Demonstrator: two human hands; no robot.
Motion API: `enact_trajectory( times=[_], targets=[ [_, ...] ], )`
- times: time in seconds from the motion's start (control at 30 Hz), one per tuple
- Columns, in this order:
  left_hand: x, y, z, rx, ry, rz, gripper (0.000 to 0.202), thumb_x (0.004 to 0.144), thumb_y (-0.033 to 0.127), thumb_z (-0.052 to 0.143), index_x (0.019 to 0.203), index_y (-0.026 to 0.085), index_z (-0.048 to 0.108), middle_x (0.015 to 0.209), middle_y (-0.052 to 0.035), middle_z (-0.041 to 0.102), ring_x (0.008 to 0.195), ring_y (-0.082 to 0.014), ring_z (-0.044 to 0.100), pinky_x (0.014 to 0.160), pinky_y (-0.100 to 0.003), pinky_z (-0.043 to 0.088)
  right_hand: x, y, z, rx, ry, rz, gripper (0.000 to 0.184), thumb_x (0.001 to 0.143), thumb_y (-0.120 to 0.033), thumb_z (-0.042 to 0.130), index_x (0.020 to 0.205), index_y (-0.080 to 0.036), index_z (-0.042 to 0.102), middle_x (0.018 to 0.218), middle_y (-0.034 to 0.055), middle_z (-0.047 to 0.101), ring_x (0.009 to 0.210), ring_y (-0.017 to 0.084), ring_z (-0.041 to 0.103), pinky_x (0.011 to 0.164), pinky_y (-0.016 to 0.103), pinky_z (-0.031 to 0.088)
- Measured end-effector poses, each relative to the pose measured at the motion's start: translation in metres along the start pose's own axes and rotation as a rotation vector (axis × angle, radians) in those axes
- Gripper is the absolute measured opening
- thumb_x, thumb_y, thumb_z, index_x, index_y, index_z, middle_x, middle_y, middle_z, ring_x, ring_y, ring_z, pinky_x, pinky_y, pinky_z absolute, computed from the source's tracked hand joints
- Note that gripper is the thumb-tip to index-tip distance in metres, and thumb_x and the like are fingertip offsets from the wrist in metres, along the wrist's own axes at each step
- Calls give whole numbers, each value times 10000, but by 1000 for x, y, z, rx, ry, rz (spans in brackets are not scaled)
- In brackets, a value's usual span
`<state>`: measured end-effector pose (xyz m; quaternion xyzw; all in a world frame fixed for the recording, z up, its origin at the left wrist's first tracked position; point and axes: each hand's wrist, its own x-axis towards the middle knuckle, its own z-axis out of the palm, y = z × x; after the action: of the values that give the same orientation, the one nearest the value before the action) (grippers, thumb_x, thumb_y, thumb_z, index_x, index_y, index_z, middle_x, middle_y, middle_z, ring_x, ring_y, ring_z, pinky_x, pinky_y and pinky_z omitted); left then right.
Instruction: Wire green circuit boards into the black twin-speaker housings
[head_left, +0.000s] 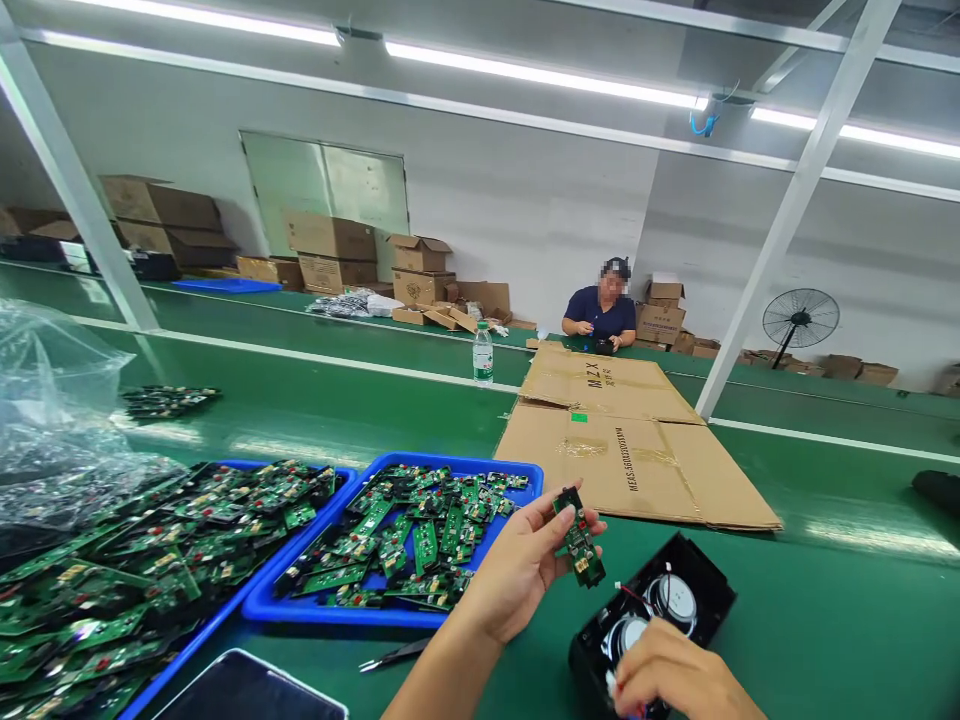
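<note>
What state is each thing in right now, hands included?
left hand: closed on circuit board, held upright
right hand: on black speaker housing, grip unclear
speaker housing: open side up, speakers showing
blue trays: full of boards
cardboard: flattened
water bottle: upright, capped

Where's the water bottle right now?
In the head view, the water bottle stands upright on the green table, centre background, just left of the flattened cardboard and beyond the blue trays.

White walls point(525, 200), ceiling strip lights point(540, 75), standing fan point(800, 320)
</note>
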<state>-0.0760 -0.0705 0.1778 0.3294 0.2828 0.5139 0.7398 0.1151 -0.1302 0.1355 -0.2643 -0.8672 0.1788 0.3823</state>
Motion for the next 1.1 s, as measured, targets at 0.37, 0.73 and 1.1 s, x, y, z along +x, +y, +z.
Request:
enact_trajectory(
  times=[0.37, 0.73, 1.1],
  targets=[
    [3, -4, -1, 464, -279, -103, 295, 575, 150, 792, 817, 161, 624, 825, -43, 712, 771, -179, 646, 703, -272, 467, 11, 2, 13, -212, 368, 281, 105, 872, -207, 476, 825, -210, 570, 698, 2, 593, 645, 155, 542, 601, 257, 416],
    [0, -8, 2, 638, -340, -62, 300, 602, 105, 786, 848, 193, 640, 966, -36, 713, 927, -181, 628, 812, -256, 469, 18, 3, 10, 559, 307, 772, 272, 784, -420, 517, 685, -169, 487, 594, -37, 428, 543, 100, 361, 505, 225, 276],
    [-3, -6, 12, 917, -325, 29, 298, 610, 86, 764, 867, 212, 682, 940, -3, 732, 894, -175, 656, 799, -227, 497, 19, 13, 7, 768, 365, 847, 343, 689, -457, 634, 623, -173, 452, 556, -57, 389, 539, 86, 307, 515, 227, 228]
  ],
)
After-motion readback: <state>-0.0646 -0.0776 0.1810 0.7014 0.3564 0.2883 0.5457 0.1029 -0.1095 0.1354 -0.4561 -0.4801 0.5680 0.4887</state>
